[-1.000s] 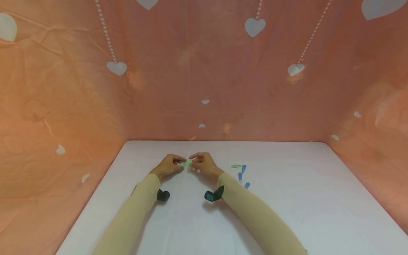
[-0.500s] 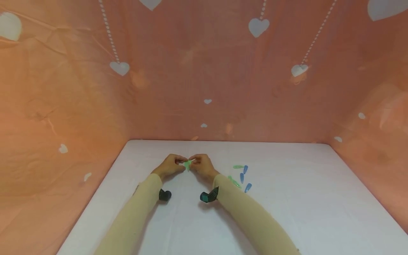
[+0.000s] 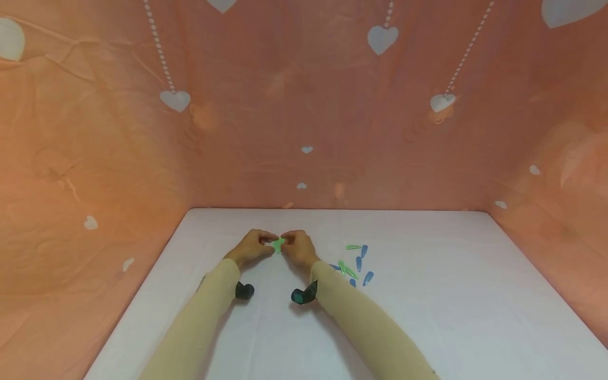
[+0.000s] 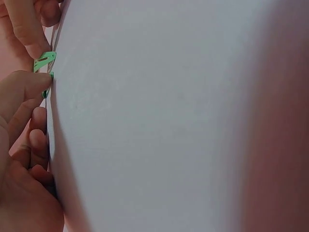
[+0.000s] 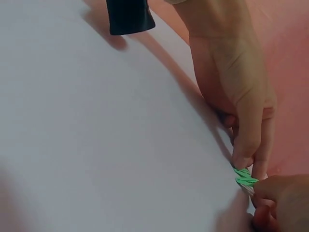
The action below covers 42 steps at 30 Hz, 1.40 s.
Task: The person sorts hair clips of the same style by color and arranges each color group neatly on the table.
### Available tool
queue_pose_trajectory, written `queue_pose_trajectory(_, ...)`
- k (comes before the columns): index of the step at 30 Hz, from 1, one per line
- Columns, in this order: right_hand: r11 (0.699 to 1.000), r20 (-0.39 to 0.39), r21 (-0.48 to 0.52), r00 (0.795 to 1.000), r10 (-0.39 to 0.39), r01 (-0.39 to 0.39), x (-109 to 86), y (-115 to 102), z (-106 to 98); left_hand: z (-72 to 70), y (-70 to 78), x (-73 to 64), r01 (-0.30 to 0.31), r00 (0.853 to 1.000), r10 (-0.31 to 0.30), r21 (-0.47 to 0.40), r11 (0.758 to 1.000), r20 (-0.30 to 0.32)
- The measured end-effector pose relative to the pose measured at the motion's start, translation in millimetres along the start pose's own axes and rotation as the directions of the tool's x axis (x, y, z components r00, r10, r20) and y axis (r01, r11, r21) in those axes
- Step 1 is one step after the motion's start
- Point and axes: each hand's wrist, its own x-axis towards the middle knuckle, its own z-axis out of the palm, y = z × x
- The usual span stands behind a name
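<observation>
Above the white table, both hands meet at a small cluster of green snap hair clips [image 3: 278,244]. My left hand [image 3: 252,246] pinches one green clip [image 4: 51,76] between thumb and fingers; the fingers cover most of it. From the other side, my right hand [image 3: 299,248] pinches another green clip [image 5: 247,181]. The two clips sit close together, one overlapping the other in the right wrist view. A pale, thin strip [image 5: 248,189] shows just beneath them.
Loose green clips [image 3: 351,273] and blue clips [image 3: 368,278] lie scattered on the white table [image 3: 451,295], right of the right forearm. An orange cloth with white hearts [image 3: 304,116] surrounds the back and sides. Each wrist carries a dark camera [image 3: 304,294].
My right hand has drawn inward against the left, bringing the green clips together. The right forearm has shifted left, uncovering more green and blue clips on the table. The left hand stays nearly still.
</observation>
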Motion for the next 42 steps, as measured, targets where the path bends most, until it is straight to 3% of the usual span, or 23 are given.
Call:
queue_pose_trajectory(14, 0.991, -0.021, -0.094, 0.996, 0.091, -0.093, 1.3, -5.9, 6.0, 0.6, 2.3, -1.0, -0.049, 0.999, 0.048, 0.021, 0.999, 0.005)
queue_pose_trajectory(24, 0.991, -0.046, -0.095, 0.995, 0.091, -0.095, -4.7, -10.6, 8.4, 0.1, 2.1, -2.7, 0.020, 1.000, -0.020, -0.034, 0.999, 0.003)
queue_pose_trajectory(34, 0.994, -0.049, -0.090, 0.997, 0.060, -0.064, -5.9, -12.0, 6.2, 0.6, 2.6, -2.8, 0.025, 1.000, -0.025, -0.019, 1.000, -0.001)
queue_pose_trajectory(42, 0.994, -0.037, -0.071, 0.996, 0.082, -0.084, -3.8, -8.5, 6.7, 0.8, 1.3, -0.5, 0.026, 1.000, -0.026, -0.014, 1.000, 0.004)
